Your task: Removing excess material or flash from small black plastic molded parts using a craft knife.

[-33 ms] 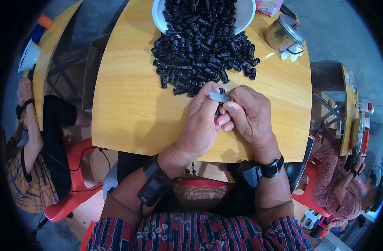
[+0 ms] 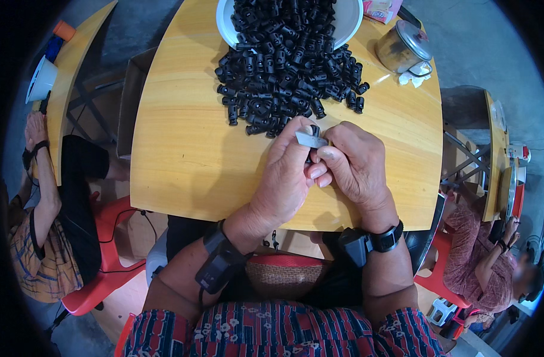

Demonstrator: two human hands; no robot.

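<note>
Over the near middle of the table, my left hand (image 2: 287,169) grips a small black plastic cord lock (image 2: 314,129), mostly hidden by the fingers. My right hand (image 2: 356,159) is closed on a small knife (image 2: 310,140); its short, flat metal blade points left across the cord lock, close to my left thumb. The knife's handle is hidden in my right fingers. Both hands touch at the fingertips. Just beyond them lies a large heap of similar black cord locks (image 2: 284,77), spilling toward me out of a white basin (image 2: 225,27).
A lidded metal pot (image 2: 405,46) stands at the table's far right beside crumpled white tissue (image 2: 416,74) and a pink packet (image 2: 382,11). A woven basket (image 2: 284,276) is below the near edge. People sit at side tables left and right, with red chairs (image 2: 105,250).
The knife blade has tilted very slightly over the cord lock. Both hands and the heap are otherwise in the same place.
</note>
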